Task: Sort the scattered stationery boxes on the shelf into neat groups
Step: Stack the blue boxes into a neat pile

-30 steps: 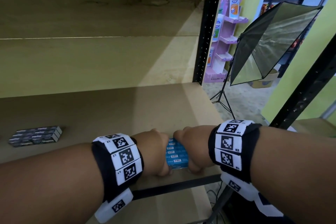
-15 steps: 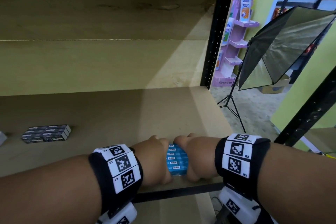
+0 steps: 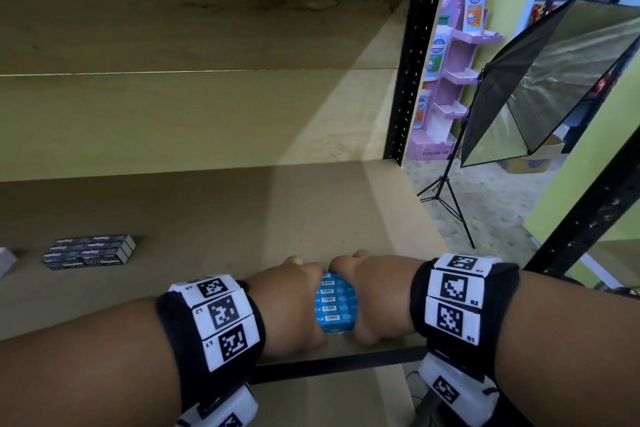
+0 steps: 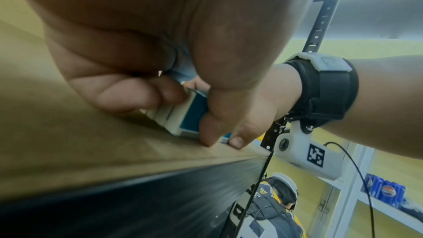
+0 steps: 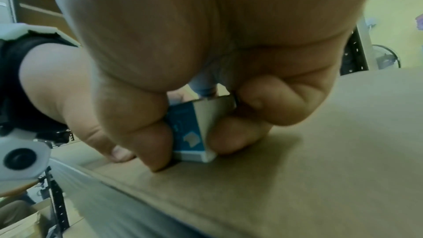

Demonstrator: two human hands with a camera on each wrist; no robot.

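1. A row of small blue-and-white cardboard stationery boxes (image 3: 335, 303) sits on the brown board shelf (image 3: 214, 218), close to its black metal front edge and toward the right end.
2. The row lies directly between the 2 hands: the left hand (image 3: 294, 302) presses against its left side and the right hand (image 3: 372, 298) against its right side.
3. Left hand: fingers curled round the far side of the row and thumb on the near side, gripping it; the left wrist view shows the fingertips (image 4: 142, 97) on the box ends and the thumb down at the shelf surface.
4. Right hand: likewise gripping, with the thumb on the near blue face and curled fingers (image 5: 258, 104) on the white end panel of the boxes (image 5: 194, 131).
5. The row's long axis runs from the shelf's front edge toward the back; barcode labels face up, about 5 of them one behind another.
6. The boxes rest flat on the shelf.
7. Well apart, far left on the same shelf, lies a flat group of black staple boxes with white lettering (image 3: 88, 251), its long side running left to right.
8. A pale grey box (image 3: 6, 258) shows at the left border, cut off.
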